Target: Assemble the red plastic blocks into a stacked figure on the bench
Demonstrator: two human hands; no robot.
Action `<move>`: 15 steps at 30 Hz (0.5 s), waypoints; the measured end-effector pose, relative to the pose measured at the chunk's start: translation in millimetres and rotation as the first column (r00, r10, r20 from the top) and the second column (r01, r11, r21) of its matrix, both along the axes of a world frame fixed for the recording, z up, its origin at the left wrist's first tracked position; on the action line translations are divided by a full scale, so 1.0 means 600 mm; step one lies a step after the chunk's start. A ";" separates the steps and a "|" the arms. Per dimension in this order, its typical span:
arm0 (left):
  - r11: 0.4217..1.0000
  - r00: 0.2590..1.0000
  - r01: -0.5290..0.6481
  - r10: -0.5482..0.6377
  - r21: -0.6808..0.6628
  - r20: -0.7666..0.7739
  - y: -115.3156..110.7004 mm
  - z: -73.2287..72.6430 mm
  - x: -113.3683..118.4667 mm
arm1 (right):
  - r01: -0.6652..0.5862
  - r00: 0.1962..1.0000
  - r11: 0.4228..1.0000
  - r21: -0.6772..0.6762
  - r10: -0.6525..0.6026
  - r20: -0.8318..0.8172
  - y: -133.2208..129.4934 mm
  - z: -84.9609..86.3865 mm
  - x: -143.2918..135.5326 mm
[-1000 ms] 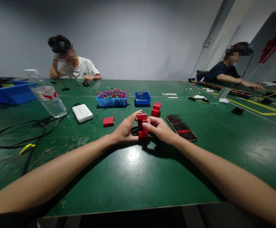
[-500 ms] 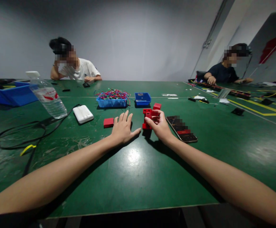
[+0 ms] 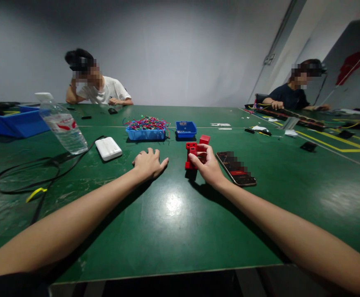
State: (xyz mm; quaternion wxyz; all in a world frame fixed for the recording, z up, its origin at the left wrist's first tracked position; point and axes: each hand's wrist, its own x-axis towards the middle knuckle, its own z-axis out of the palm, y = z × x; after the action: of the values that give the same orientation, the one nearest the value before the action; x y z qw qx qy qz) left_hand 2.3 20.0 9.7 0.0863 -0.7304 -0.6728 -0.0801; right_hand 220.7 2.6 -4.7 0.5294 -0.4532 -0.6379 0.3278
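My right hand [image 3: 209, 167] grips a red block-like part with holes [image 3: 191, 156], thumb on the near side and fingers curled behind it. The part stands upright, on or just above the green table. Another red piece [image 3: 204, 140] shows just beyond my fingers; whether it joins the held part I cannot tell. My left hand [image 3: 149, 164] is low over the table, palm down, fingers bent but spread and thumb out to the side. It covers the spot where a small red block lay, and that block is hidden now.
A phone [image 3: 235, 169] lies right of my right hand. Beyond are a blue tray of coloured wires [image 3: 145, 134] and a small blue bin [image 3: 186, 130]. At left are a white box [image 3: 108, 148], a tilted water bottle [image 3: 62, 128] and black cable [image 3: 22, 187]. Two people sit further off.
My left hand has shifted left over the small red block, hiding it, and its fingers have bent. My right hand and the red part in it have hardly moved.
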 end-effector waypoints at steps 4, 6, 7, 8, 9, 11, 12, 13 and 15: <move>0.985 0.985 0.168 -0.168 0.039 0.021 0.006 -0.007 -0.002 | -0.023 1.000 0.999 -0.035 0.024 0.004 -0.005 0.005 -0.003; 0.958 0.951 0.272 -0.282 0.092 0.129 0.014 -0.014 -0.007 | -0.034 0.999 0.998 -0.044 0.034 0.003 -0.005 0.004 -0.004; 0.929 0.907 0.351 -0.369 0.120 0.203 0.017 -0.017 -0.009 | -0.046 0.999 0.998 -0.050 0.046 -0.002 -0.004 0.004 -0.004; 0.888 0.843 0.435 -0.460 0.149 0.279 0.020 -0.020 -0.011 | -0.064 0.998 0.996 -0.056 0.063 -0.013 -0.004 0.003 -0.005; 0.843 0.770 0.505 -0.536 0.183 0.345 0.022 -0.021 -0.012 | -0.085 0.996 0.994 -0.065 0.083 -0.028 -0.005 0.002 -0.005; 0.757 0.612 0.620 -0.631 0.206 0.476 0.021 -0.024 -0.011 | -0.128 0.990 0.988 -0.082 0.123 -0.065 -0.006 0.001 -0.006; 0.723 0.541 0.661 -0.645 0.202 0.539 0.019 -0.024 -0.008 | -0.147 0.987 0.985 -0.091 0.140 -0.083 -0.007 0.001 -0.006; 0.700 0.479 0.691 -0.632 0.183 0.609 0.017 -0.025 -0.005 | -0.165 0.983 0.981 -0.098 0.155 -0.096 -0.009 0.001 -0.007; 0.701 0.407 0.688 -0.587 0.187 0.700 0.012 -0.027 0.004 | -0.185 0.979 0.977 -0.104 0.174 -0.110 -0.011 0.001 -0.006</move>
State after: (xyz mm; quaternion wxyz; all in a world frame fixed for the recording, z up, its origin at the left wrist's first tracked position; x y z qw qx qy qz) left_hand 4.6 27.3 -6.3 -0.2676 -0.8417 -0.3231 -0.3399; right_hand 216.9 -3.9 -3.9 0.5024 -0.4061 -0.6292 0.4322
